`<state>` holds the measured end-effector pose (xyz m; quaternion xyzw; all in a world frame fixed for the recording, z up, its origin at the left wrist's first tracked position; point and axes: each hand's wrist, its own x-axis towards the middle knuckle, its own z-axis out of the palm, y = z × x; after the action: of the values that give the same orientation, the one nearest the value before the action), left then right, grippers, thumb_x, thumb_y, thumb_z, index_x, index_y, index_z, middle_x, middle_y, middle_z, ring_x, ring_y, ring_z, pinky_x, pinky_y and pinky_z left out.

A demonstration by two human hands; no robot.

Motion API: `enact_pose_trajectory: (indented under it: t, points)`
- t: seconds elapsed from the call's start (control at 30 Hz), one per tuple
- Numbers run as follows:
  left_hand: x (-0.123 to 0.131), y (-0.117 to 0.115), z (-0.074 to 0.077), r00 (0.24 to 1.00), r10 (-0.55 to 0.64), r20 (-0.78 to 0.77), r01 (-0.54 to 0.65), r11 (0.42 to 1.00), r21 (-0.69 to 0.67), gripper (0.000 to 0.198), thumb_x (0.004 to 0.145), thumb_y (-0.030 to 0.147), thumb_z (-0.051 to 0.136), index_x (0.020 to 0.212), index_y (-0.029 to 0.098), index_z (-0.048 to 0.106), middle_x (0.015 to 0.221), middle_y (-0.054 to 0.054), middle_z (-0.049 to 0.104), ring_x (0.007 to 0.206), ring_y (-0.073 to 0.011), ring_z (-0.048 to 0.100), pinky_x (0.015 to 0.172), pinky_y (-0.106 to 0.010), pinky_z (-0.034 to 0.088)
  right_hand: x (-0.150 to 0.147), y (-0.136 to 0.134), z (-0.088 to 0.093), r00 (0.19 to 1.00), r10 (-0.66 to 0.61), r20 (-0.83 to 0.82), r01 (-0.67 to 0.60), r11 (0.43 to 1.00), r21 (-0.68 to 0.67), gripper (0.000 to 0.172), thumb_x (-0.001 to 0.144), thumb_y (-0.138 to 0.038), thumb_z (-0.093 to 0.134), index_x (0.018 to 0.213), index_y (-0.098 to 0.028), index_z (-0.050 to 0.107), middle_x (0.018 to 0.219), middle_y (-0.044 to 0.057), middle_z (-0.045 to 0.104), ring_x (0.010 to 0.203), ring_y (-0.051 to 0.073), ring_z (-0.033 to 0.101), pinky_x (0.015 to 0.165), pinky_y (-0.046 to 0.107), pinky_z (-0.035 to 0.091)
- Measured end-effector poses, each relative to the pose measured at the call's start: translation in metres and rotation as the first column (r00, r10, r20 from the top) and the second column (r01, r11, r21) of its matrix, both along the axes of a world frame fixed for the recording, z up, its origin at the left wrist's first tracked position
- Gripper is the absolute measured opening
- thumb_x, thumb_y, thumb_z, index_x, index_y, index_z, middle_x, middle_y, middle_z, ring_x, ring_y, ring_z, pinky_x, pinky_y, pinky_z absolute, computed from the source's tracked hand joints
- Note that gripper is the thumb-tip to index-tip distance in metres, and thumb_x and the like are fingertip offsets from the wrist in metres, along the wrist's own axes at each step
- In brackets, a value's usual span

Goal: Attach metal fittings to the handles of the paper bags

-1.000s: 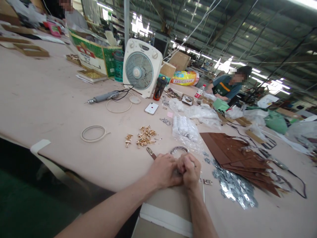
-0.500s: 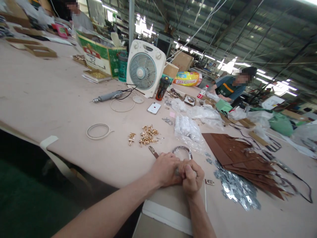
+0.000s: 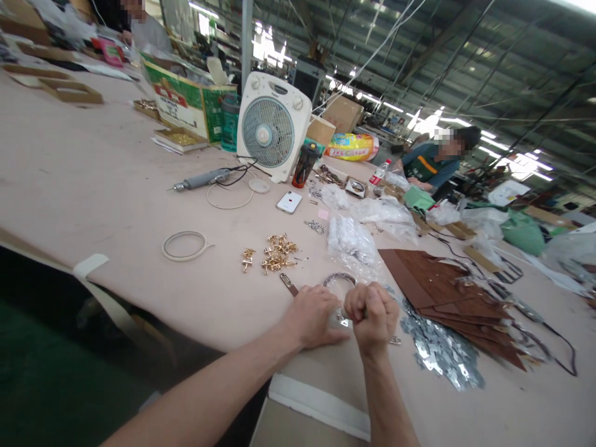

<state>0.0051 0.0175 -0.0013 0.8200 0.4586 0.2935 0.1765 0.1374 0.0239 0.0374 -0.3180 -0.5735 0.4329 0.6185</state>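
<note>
My left hand point(image 3: 316, 316) is curled over a brown strap point(image 3: 292, 287), pressing it down at the table's near edge. The strap's metal-fitted end sticks out past my knuckles. Beyond my fingers stands a curved, plastic-wrapped handle point(image 3: 339, 277). A small shiny metal plate point(image 3: 343, 320) shows between my hands. My right hand point(image 3: 374, 316) is a closed fist raised just right of it; what it grips is hidden. Another metal fitting point(image 3: 395, 340) peeks out right of my right wrist.
Gold-coloured fittings point(image 3: 278, 253) lie ahead, near a tape roll point(image 3: 184, 246). Brown leather pieces point(image 3: 447, 292) and flat metal plates point(image 3: 447, 354) are at right. Farther back are a phone point(image 3: 289, 202), a grey corded tool point(image 3: 202, 179) and a fan point(image 3: 274, 127). A co-worker point(image 3: 433, 164) sits across.
My right fist has lifted and shifted right, away from my left hand, uncovering the small metal plate. My left hand stays on the strap.
</note>
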Motion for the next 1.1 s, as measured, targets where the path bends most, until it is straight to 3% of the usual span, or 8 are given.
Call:
enact_pose_trajectory:
  t: [0.17, 0.33, 0.4, 0.5, 0.63, 0.77, 0.93, 1.1]
  points:
    - [0.000, 0.000, 0.000, 1.000, -0.011, 0.002, 0.011, 1.000, -0.018, 0.037, 0.075, 0.053, 0.083, 0.096, 0.025, 0.070, 0.103, -0.005, 0.076, 0.109, -0.0290, 0.066, 0.095, -0.043, 0.048, -0.003, 0.001, -0.012, 0.995, -0.028, 0.095, 0.036, 0.996, -0.080, 0.046, 0.102, -0.037, 0.056, 0.060, -0.022, 0.044, 0.049, -0.006, 0.040, 0.041, 0.009, 0.034, 0.042, 0.025, 0.024]
    - [0.000, -0.001, -0.003, 1.000, -0.020, 0.018, 0.020, 1.000, 0.005, 0.039, 0.079, 0.059, 0.081, 0.095, 0.025, 0.069, 0.103, -0.003, 0.076, 0.110, -0.0286, 0.065, 0.090, -0.042, 0.046, -0.001, -0.009, -0.001, 0.999, -0.016, -0.041, 0.019, 0.996, 0.086, 0.041, 0.101, -0.034, 0.055, 0.062, -0.023, 0.047, 0.050, -0.006, 0.039, 0.042, 0.010, 0.035, 0.044, 0.027, 0.027]
    - [0.000, -0.001, -0.004, 0.999, -0.028, 0.028, 0.028, 1.000, 0.011, 0.036, 0.079, 0.055, 0.081, 0.094, 0.025, 0.069, 0.104, -0.002, 0.076, 0.111, -0.0284, 0.064, 0.092, -0.042, 0.046, -0.001, -0.011, -0.006, 0.999, -0.035, -0.010, 0.036, 0.993, 0.113, 0.042, 0.100, -0.035, 0.056, 0.061, -0.023, 0.047, 0.051, -0.006, 0.039, 0.043, 0.011, 0.036, 0.045, 0.027, 0.027]
    - [0.002, 0.000, -0.005, 0.999, -0.028, 0.015, 0.028, 1.000, 0.000, 0.031, 0.077, 0.047, 0.083, 0.091, 0.024, 0.068, 0.103, -0.003, 0.076, 0.112, -0.0287, 0.064, 0.094, -0.041, 0.045, 0.000, -0.009, -0.023, 0.997, -0.057, 0.055, 0.055, 0.998, 0.039, 0.044, 0.100, -0.035, 0.057, 0.059, -0.022, 0.046, 0.051, -0.005, 0.041, 0.044, 0.010, 0.035, 0.045, 0.027, 0.027]
    - [0.004, 0.000, -0.008, 1.000, -0.020, 0.021, 0.020, 1.000, 0.017, 0.038, 0.077, 0.051, 0.083, 0.100, 0.024, 0.071, 0.106, -0.004, 0.076, 0.114, -0.0289, 0.064, 0.097, -0.043, 0.045, 0.010, -0.004, -0.032, 0.977, -0.072, -0.201, 0.062, 0.997, -0.055, 0.039, 0.099, -0.035, 0.055, 0.064, -0.023, 0.046, 0.048, -0.008, 0.037, 0.040, 0.009, 0.030, 0.041, 0.024, 0.023]
    - [0.002, 0.001, -0.013, 0.992, -0.047, 0.119, 0.041, 0.998, 0.048, 0.059, 0.075, 0.057, 0.086, 0.122, 0.026, 0.068, 0.123, -0.005, 0.073, 0.121, -0.0300, 0.061, 0.104, -0.047, 0.045, 0.029, 0.001, -0.027, 0.873, -0.149, -0.464, 0.098, 0.986, -0.132, 0.036, 0.095, -0.038, 0.056, 0.065, -0.022, 0.044, 0.048, -0.010, 0.032, 0.038, 0.008, 0.023, 0.038, 0.021, 0.023]
    - [-0.012, -0.004, -0.015, 0.947, -0.019, 0.320, 0.007, 0.999, 0.038, 0.075, 0.071, 0.027, 0.091, 0.138, 0.021, 0.059, 0.142, -0.008, 0.064, 0.135, -0.0285, 0.052, 0.117, -0.045, 0.041, 0.044, 0.005, -0.028, 0.803, -0.143, -0.579, 0.022, 0.977, -0.210, 0.036, 0.090, -0.040, 0.063, 0.065, -0.022, 0.045, 0.050, -0.010, 0.032, 0.039, 0.006, 0.023, 0.038, 0.020, 0.027]
    - [-0.042, -0.022, -0.014, 0.898, 0.142, 0.418, -0.112, 0.989, -0.094, 0.059, 0.074, 0.014, 0.084, 0.129, 0.022, 0.064, 0.140, -0.007, 0.063, 0.134, -0.0258, 0.053, 0.119, -0.044, 0.041, 0.045, 0.007, -0.031, 0.787, -0.152, -0.598, 0.010, 0.972, -0.235, 0.036, 0.088, -0.041, 0.067, 0.066, -0.021, 0.047, 0.050, -0.010, 0.035, 0.039, 0.006, 0.026, 0.039, 0.019, 0.029]
